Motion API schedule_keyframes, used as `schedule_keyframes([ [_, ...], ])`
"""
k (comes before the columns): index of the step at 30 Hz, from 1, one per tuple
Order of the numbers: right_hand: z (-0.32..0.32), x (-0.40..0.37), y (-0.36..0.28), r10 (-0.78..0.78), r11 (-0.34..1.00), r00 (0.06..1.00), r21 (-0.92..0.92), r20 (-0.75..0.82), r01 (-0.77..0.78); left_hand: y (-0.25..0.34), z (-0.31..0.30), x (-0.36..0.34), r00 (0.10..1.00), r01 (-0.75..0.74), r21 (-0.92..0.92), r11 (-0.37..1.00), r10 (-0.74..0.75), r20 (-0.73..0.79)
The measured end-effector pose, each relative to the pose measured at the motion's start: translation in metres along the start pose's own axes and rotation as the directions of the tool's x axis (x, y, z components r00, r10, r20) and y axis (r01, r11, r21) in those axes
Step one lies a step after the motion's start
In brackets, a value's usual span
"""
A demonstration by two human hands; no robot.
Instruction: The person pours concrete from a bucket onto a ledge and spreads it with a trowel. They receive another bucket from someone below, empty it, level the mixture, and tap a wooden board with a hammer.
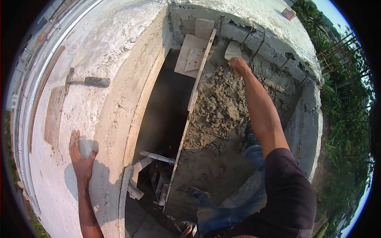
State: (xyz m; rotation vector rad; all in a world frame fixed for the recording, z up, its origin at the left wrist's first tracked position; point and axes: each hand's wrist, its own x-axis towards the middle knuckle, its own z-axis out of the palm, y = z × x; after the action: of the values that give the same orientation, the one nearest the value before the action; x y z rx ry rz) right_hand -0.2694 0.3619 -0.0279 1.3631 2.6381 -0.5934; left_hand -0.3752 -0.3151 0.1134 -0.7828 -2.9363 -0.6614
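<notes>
My right hand point(239, 66) is closed around a trowel point(233, 50), its pale flat blade pointing toward the far wall. The handle is hidden inside my fist. The blade lies at the far edge of a heap of wet mortar point(218, 101), spread over the floor beside a long upright board point(191, 101). On the rough concrete slab to the left rests my left hand point(82, 160), open, with the thumb held apart from the fingers. Beyond its fingertips lies a flat wooden board point(54, 115), and a hammer point(88, 81) with a dark grip is a little farther off.
A deep dark opening point(160, 107) runs between the left slab and the mortar. Rebar rods point(260, 44) stick out along the far wall. Wood pieces point(192, 55) lie across the opening's far end. A small orange box point(288, 14) sits on the far ledge.
</notes>
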Motion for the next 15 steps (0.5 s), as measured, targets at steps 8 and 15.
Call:
schedule_keyframes([
  [8,-0.004,0.014,-0.041,-0.269,0.952,0.962,-0.14,0.049,0.273,0.0,-0.003,0.0,1.0,0.025,0.09,0.996,-0.025,-0.003],
  [15,-0.031,-0.03,-0.001,0.022,0.985,0.996,-0.173,0.09,-0.006,0.0,-0.001,0.004,1.0,-0.017,0.015,1.0,0.017,-0.009],
])
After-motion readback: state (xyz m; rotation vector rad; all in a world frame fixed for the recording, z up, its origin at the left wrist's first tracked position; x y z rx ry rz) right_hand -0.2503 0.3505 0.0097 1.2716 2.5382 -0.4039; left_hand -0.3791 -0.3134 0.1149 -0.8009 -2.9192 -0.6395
